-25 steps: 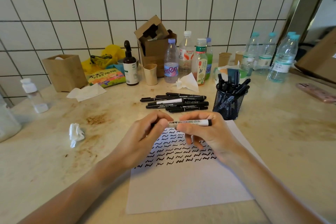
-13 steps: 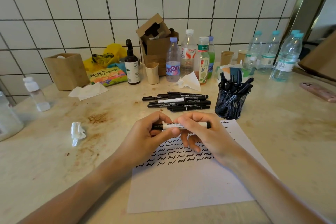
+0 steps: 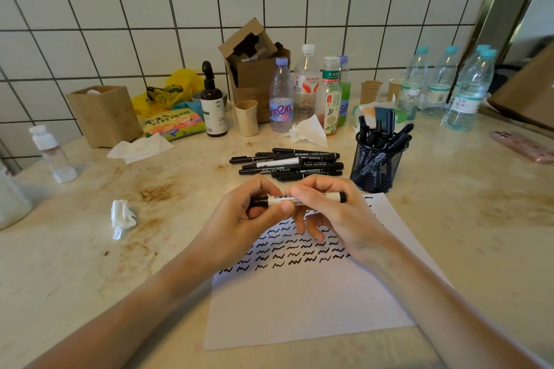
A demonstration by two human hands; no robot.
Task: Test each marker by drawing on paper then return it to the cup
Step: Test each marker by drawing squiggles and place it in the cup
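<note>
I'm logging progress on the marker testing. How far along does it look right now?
Partway. Done: rows of black squiggles fill the upper part of the paper, and several markers stand in the mesh cup. In hand: the left hand and right hand both hold a white marker over the sheet. Left: a pile of markers lies behind the hands.

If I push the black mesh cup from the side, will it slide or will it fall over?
The mesh cup looks light, so a low push probably slides it on the smooth counter. Its markers lean right and stick out above the rim, so a high push might tip it that way.
</note>
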